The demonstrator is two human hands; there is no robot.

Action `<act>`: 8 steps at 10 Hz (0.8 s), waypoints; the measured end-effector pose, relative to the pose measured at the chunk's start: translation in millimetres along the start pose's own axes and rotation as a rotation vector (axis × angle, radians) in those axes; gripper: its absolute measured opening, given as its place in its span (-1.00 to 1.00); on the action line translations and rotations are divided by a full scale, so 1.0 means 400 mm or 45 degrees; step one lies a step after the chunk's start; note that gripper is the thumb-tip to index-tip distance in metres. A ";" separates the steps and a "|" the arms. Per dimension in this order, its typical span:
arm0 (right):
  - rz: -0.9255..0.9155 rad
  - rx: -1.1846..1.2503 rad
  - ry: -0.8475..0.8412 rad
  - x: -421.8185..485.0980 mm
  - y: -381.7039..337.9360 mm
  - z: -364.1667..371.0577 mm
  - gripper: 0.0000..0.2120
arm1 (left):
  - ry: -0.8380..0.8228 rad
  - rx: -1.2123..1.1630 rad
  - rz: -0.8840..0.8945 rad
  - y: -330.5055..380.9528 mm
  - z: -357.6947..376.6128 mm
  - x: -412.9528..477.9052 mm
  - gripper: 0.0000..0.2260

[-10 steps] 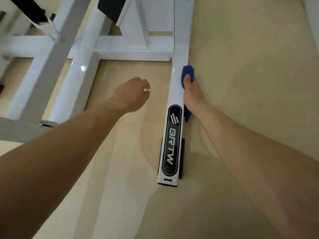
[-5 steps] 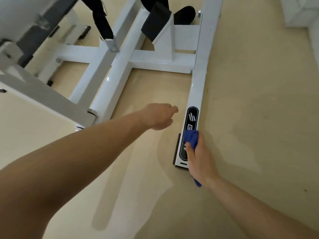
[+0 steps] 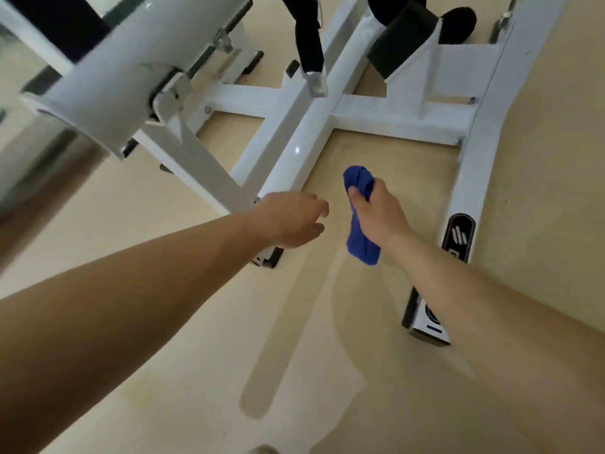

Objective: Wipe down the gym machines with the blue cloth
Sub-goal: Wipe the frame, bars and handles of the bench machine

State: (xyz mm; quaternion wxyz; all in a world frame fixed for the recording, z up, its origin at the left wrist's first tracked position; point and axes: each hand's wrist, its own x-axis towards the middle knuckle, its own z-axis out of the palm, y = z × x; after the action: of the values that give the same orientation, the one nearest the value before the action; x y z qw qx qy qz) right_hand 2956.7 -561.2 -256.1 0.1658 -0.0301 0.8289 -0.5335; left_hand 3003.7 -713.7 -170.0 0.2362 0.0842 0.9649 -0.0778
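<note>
My right hand (image 3: pixel 379 213) grips the rolled blue cloth (image 3: pixel 360 237) in the air above the floor, between two white base rails of the gym machine (image 3: pixel 294 139). The cloth touches no rail. The right rail (image 3: pixel 471 178), with its black oval logo plate, lies to the right of that hand, partly hidden by my forearm. My left hand (image 3: pixel 294 219) hovers with loosely curled fingers, holding nothing, over the near end of the middle rail.
A large white tube (image 3: pixel 108 90) of the machine juts in at the upper left, close to the camera. Black pads (image 3: pixel 402 37) and a black strap with a metal end (image 3: pixel 311 50) hang at the top. Beige floor (image 3: pixel 294 355) spreads below.
My right hand has lifted the cloth off the right rail's near end and carried it left, into the gap between rails. The view has swung, and my left hand stays beside it.
</note>
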 end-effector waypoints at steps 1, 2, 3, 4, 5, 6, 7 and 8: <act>-0.024 0.099 -0.070 0.073 -0.081 0.123 -0.72 | -0.014 -0.153 -0.161 -0.095 0.024 -0.048 -0.71; -0.128 0.145 -0.044 0.144 -0.170 0.212 -0.73 | 0.125 -0.531 -0.359 -0.151 0.027 -0.073 -0.76; -0.226 0.211 0.077 0.226 -0.246 0.245 -0.63 | 0.277 -0.714 -0.454 -0.178 0.030 -0.081 -0.76; -0.167 0.288 0.148 0.313 -0.285 0.277 -0.59 | 0.392 -0.847 -0.517 -0.202 0.060 -0.088 -0.79; -0.119 0.174 0.071 0.329 -0.294 0.347 -0.53 | 0.494 -0.861 -0.572 -0.222 0.088 -0.097 -0.80; -0.118 -0.050 -0.111 0.270 -0.251 0.412 -0.51 | 0.530 -0.864 -0.630 -0.234 0.113 -0.123 -0.82; -0.348 0.254 -0.176 0.133 -0.182 0.435 -0.47 | 0.516 -0.937 -0.654 -0.237 0.151 -0.164 -0.82; -0.322 0.293 -0.113 0.184 -0.217 0.407 -0.44 | 0.439 -0.987 -0.721 -0.243 0.184 -0.203 -0.81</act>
State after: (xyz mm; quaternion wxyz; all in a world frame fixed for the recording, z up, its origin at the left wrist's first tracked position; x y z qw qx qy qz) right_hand 2926.2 -757.4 -257.3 0.1360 -0.1384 0.7439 -0.6395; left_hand 3087.9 -832.6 -185.8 0.0570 -0.2628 0.9328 0.2400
